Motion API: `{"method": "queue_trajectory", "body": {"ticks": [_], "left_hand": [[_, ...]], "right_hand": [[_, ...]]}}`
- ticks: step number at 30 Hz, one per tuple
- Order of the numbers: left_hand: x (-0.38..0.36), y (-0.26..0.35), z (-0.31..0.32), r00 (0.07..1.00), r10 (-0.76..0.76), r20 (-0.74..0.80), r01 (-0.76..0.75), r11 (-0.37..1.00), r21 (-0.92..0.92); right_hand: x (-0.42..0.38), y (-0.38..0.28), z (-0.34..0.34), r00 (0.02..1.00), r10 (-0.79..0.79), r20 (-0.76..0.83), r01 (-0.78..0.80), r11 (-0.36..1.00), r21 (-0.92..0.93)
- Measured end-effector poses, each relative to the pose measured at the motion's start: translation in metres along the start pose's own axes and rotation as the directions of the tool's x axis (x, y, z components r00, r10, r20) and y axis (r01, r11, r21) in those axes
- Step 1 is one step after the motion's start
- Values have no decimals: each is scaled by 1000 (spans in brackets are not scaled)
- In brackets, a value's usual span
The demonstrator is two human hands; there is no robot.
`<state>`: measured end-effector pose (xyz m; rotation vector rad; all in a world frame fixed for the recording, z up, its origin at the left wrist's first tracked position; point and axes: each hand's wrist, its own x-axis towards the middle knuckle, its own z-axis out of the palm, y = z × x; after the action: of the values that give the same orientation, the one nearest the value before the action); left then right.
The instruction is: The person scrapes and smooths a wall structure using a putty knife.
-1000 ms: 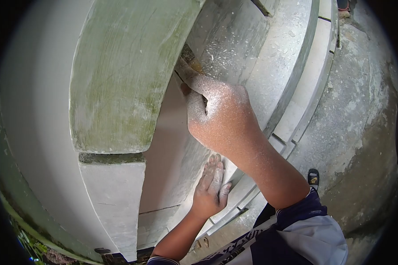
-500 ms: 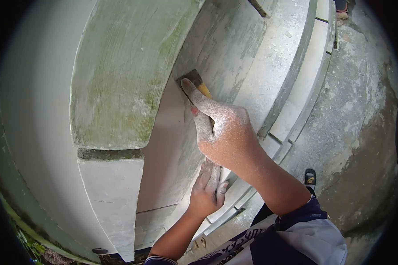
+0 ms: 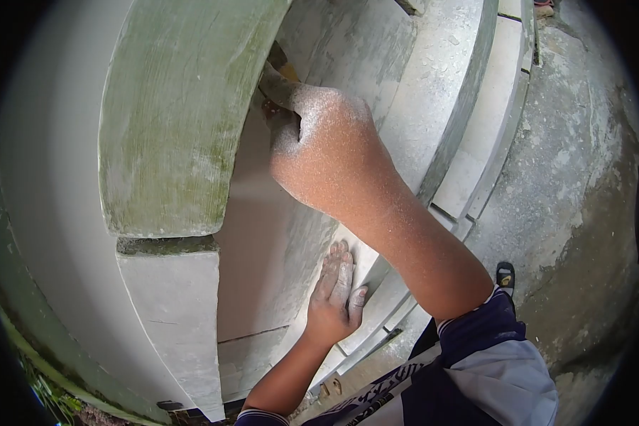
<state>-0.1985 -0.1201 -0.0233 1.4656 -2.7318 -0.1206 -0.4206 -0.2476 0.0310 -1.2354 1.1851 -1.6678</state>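
My right hand (image 3: 330, 131), coated in white dust, is wrapped round a putty knife (image 3: 288, 71) with a dark blade and a yellow handle. It reaches into the recess beneath a green-stained curved slab (image 3: 174, 128), against the grey, streaky inner wall (image 3: 355, 53). Most of the putty knife is hidden by my fingers and by the slab's edge. Lower down, my left hand (image 3: 336, 295) lies flat with fingers stretched out on the pale curved ledge (image 3: 440, 74). That hand is dusty too and holds nothing.
A pale slab (image 3: 170, 305) continues below the green one, past a dark gap (image 3: 167, 246). Lower stepped ledges (image 3: 483, 121) curve along the right. Beyond them lies a stained concrete floor (image 3: 547, 177), with a sandalled foot (image 3: 504, 275) on it. Debris dots the ledge.
My right hand has moved up and left with the putty knife, deeper under the green slab's edge. My left hand stays in nearly the same place. The view has shifted slightly.
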Motion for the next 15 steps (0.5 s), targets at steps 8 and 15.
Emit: {"method": "queue_trajectory", "body": {"ticks": [8,15], "left_hand": [[-6,-11,-3,983,-66,170,75,996,-47],[4,0,-2,1000,-17,2,17,1000,6]], "right_hand": [[-44,13,33,987,-146,-73,158,970,185],[-1,4,11,989,-4,-146,40,967,250]]}}
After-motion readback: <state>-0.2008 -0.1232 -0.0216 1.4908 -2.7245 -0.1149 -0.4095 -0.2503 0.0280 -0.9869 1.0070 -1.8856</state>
